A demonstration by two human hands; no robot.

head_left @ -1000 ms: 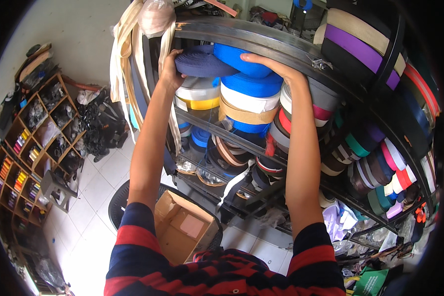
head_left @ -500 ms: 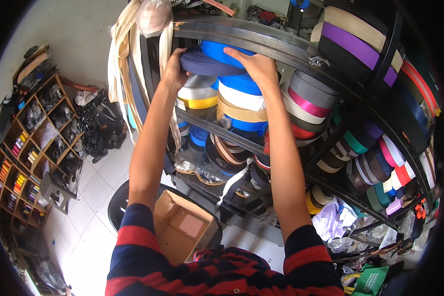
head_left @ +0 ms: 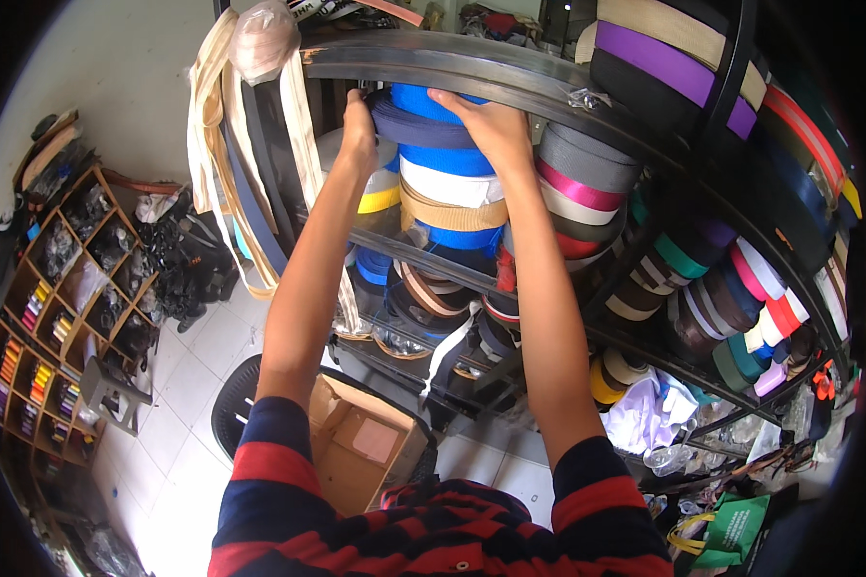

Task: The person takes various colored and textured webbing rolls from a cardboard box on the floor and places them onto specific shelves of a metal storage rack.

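My left hand (head_left: 359, 135) holds the left side of a flat navy webbing roll (head_left: 423, 128), its thumb pointing up. Above the navy roll sits a bright blue webbing roll (head_left: 412, 98). Across this blue roll's right side lies my right hand (head_left: 496, 133), thumb over its front; the other fingers are hidden behind. Under the navy roll is a stack with another blue roll (head_left: 445, 160), a white roll (head_left: 447, 184), a tan roll (head_left: 452, 213) and a lower blue roll (head_left: 464, 236).
A black metal rack beam (head_left: 452, 62) passes just above my hands. Cream straps (head_left: 212, 144) hang at left. Grey and magenta rolls (head_left: 587, 163) stand at right. Below are an open cardboard box (head_left: 327, 476) and a black basket (head_left: 231, 409); a thread cubby (head_left: 58, 317) is far left.
The navy roll has shifted right relative to the stack, now more squarely between the blue rolls. My left hand has moved in with it, while my right hand stays at the upper blue roll.
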